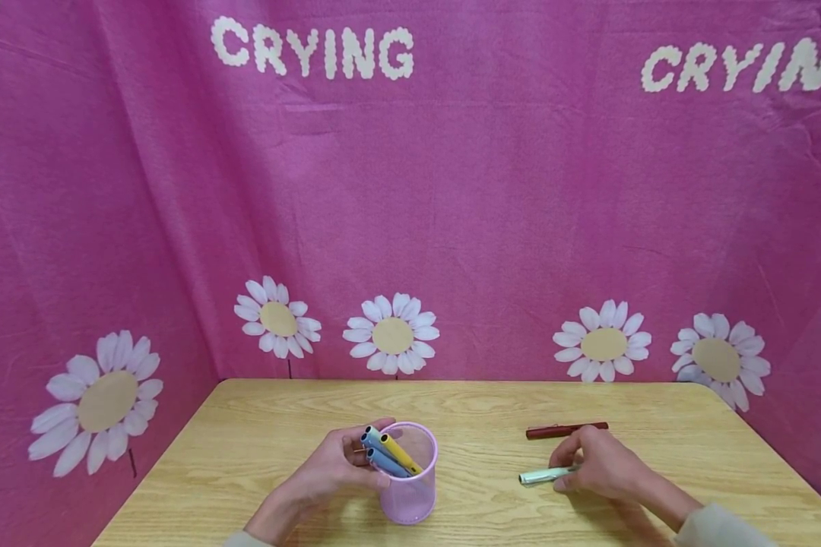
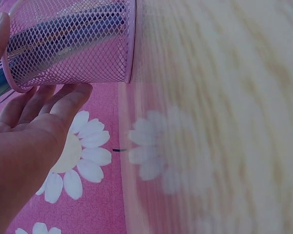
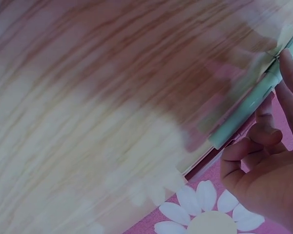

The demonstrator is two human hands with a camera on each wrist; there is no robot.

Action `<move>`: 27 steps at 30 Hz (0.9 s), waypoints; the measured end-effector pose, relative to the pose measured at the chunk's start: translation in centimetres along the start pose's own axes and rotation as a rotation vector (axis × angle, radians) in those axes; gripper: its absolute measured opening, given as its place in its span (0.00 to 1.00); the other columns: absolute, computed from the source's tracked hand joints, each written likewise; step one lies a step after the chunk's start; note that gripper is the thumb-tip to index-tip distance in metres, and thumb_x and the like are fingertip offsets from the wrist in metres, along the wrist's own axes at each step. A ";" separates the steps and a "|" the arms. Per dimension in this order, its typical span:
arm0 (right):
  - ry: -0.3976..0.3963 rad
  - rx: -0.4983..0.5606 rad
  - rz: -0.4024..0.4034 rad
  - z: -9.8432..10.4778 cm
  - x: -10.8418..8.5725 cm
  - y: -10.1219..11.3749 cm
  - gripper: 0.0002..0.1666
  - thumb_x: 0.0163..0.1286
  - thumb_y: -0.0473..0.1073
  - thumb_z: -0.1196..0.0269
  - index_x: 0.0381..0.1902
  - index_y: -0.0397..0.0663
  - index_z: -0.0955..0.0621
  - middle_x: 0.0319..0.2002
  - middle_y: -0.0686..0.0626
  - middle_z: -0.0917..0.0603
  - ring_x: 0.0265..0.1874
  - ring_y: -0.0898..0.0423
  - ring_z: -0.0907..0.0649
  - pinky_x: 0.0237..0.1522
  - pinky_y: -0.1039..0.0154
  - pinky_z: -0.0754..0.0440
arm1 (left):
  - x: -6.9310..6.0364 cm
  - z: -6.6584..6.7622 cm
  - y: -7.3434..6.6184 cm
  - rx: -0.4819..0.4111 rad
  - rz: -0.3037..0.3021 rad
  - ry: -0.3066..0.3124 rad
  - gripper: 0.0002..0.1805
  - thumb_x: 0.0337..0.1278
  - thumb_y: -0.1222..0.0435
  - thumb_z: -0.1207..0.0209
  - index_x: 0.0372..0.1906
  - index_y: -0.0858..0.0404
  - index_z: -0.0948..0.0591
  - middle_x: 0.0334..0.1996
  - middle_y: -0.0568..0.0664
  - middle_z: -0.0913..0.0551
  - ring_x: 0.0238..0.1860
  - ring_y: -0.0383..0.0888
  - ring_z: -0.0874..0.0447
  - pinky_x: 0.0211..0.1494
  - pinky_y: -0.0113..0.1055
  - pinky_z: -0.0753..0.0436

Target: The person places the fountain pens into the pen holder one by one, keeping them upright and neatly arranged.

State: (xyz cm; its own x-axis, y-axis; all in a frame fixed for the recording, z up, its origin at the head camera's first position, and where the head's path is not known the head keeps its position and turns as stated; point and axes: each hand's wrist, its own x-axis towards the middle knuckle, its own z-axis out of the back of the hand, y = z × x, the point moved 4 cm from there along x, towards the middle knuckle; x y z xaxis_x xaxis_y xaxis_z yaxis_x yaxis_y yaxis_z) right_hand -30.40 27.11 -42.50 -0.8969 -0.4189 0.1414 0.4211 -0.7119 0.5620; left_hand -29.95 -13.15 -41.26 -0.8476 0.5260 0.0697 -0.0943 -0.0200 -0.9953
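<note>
A pink mesh pen cup [image 1: 410,501] stands upright on the table, with several pens leaning inside, among them a yellow pen [image 1: 400,453] and blue ones. My left hand [image 1: 335,465] holds the cup near its rim, thumb on the near side; in the left wrist view its fingers [image 2: 58,105] touch the mesh [image 2: 88,63]. On the right, my right hand [image 1: 605,465] pinches a mint green pen [image 1: 539,477] between thumb and fingers. The right wrist view shows this pen [image 3: 239,117] low over or on the tabletop; I cannot tell which. Just behind lies a dark red pen [image 1: 554,431].
The wooden table [image 1: 301,410] has a glossy, reflecting top. A pink cloth [image 1: 451,190] with daisies and white lettering hangs along its back and sides. The dark red pen lies very close to the right hand's knuckles.
</note>
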 end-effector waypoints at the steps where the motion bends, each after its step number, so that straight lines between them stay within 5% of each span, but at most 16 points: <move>1: 0.000 -0.003 -0.003 0.0 0.0 0.1 0.11 0.52 0.42 0.16 0.30 0.58 0.09 0.31 0.62 0.13 0.36 0.60 0.20 0.40 0.61 0.21 | 0.0 0.0 0.0 0.000 0.002 0.000 0.42 0.53 0.72 0.23 0.74 0.72 0.27 0.67 0.63 0.21 0.47 0.47 0.18 0.52 0.31 0.19; 27: 0.014 -0.083 -0.031 0.0 0.1 1.0 0.12 0.50 0.43 0.16 0.27 0.63 0.10 0.27 0.66 0.16 0.30 0.63 0.26 0.34 0.63 0.27 | 0.1 0.0 0.1 -0.008 -0.019 0.010 0.43 0.53 0.72 0.23 0.74 0.73 0.28 0.68 0.64 0.22 0.50 0.47 0.17 0.55 0.32 0.18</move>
State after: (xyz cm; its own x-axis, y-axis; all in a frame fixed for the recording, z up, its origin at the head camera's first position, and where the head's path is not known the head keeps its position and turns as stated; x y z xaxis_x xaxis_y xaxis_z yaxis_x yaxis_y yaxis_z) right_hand -30.02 26.33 -41.93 -0.9080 -0.4035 0.1128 0.4033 -0.7687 0.4965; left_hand -30.04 -13.09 -41.31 -0.8406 0.5344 0.0879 -0.1061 -0.0033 -0.9943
